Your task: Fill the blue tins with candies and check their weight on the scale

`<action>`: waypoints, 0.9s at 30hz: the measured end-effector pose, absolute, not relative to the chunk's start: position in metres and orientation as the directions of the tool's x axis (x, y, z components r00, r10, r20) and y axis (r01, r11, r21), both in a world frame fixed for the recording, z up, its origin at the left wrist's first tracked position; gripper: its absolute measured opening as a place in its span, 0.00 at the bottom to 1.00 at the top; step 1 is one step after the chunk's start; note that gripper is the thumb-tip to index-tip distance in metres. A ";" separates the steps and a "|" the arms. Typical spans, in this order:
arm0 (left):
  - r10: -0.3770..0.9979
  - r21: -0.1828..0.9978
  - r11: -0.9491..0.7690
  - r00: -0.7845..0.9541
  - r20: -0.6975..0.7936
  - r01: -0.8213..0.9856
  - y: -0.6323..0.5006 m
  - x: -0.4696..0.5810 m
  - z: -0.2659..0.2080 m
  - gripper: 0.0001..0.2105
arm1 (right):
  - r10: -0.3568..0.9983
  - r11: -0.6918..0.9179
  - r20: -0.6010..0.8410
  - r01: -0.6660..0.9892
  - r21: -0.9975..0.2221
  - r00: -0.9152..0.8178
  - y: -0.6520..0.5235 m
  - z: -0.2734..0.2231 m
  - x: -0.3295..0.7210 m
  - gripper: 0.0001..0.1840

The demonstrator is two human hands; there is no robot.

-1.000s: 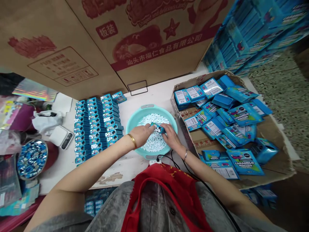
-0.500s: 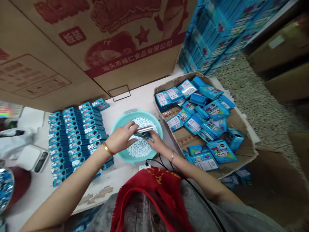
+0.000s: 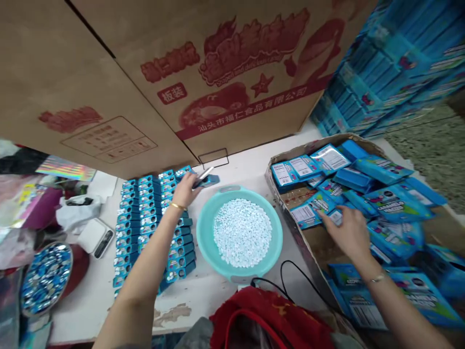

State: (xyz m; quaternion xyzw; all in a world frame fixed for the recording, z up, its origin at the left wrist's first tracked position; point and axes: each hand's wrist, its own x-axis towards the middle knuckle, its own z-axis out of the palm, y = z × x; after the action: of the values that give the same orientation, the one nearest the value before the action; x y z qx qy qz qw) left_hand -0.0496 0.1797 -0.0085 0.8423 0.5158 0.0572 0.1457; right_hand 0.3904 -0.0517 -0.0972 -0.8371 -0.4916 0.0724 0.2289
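Left hand [image 3: 185,190], at the far end of the rows of boxes [image 3: 147,213]: fingers bent round a slim metallic-looking piece [image 3: 204,175], with a blue box [image 3: 211,181] just beside or under it; which of these cannot be told, nor whether the same fingers also grip the box. Right hand [image 3: 347,230], over the open carton [image 3: 323,245]: fingers curled down at a blue packet [image 3: 336,216] with a white label panel; whether they have closed on it cannot be determined. The rows stand on the white table [image 3: 250,167] to the left of the teal basin [image 3: 208,232], many boxes showing a round opening. White pellets [image 3: 243,232] lie spread in the basin, with neither hand touching them. Recommended practice, in this inspector's judgement: let go of the blue box only once it sits steady against its neighbour, since a tilted one could spill or nudge the row. The metallic-looking piece should be kept clear of adjoining boxes as the fingers part. In the carton, the packet is best taken by its narrow edges, as pressure on its broad faces may dent it, and lifted straight so that overlapping packets do not drag along
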 end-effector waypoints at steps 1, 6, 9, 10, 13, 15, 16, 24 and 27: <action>0.905 0.258 -0.381 0.416 -0.094 0.888 0.195 -0.061 -0.019 0.11 | 0.852 -0.463 0.044 0.789 -0.404 0.522 -0.054 -0.104 0.391 0.37; 0.954 0.199 -0.254 0.279 -0.106 0.946 0.240 -0.093 -0.068 0.11 | 0.824 -0.547 -0.116 0.724 -0.420 0.555 -0.041 -0.126 0.366 0.32; 0.978 0.227 -0.191 0.205 -0.040 0.955 0.244 -0.097 -0.078 0.15 | 0.810 -0.518 -0.087 0.638 -0.570 0.580 -0.031 -0.135 0.355 0.29; 0.981 0.245 -0.190 0.193 0.009 0.951 0.241 -0.095 -0.077 0.18 | 0.807 -0.503 -0.080 0.612 -0.611 0.585 -0.030 -0.135 0.353 0.28; 0.952 0.360 -0.305 0.283 0.113 0.882 0.211 -0.080 -0.070 0.23 | 0.806 -0.452 -0.067 0.538 -0.712 0.589 -0.033 -0.129 0.353 0.26; 0.906 0.439 -0.408 0.416 0.083 0.801 0.176 -0.065 -0.066 0.19 | 0.773 -0.419 -0.059 0.439 -0.795 0.632 -0.037 -0.117 0.356 0.32; 0.874 0.472 -0.443 0.484 0.039 0.762 0.156 -0.057 -0.065 0.17 | 0.746 -0.398 -0.069 0.361 -0.843 0.662 -0.038 -0.110 0.359 0.36; 0.794 0.360 -0.377 0.498 -0.347 0.853 0.052 0.002 -0.097 0.16 | 0.744 -0.275 -0.406 -0.311 -0.910 0.530 -0.070 -0.025 0.369 0.30; 0.786 0.324 -0.382 0.489 -0.378 0.865 0.046 0.023 -0.118 0.19 | 0.776 -0.388 -0.550 -0.454 -0.802 0.308 -0.098 -0.002 0.358 0.28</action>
State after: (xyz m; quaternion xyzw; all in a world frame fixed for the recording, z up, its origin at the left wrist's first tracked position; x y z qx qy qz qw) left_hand 0.0229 0.0465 -0.1177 0.8273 0.4991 -0.0808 0.2448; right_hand 0.3583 -0.0985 -0.0018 -0.6047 -0.1331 0.5730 0.5369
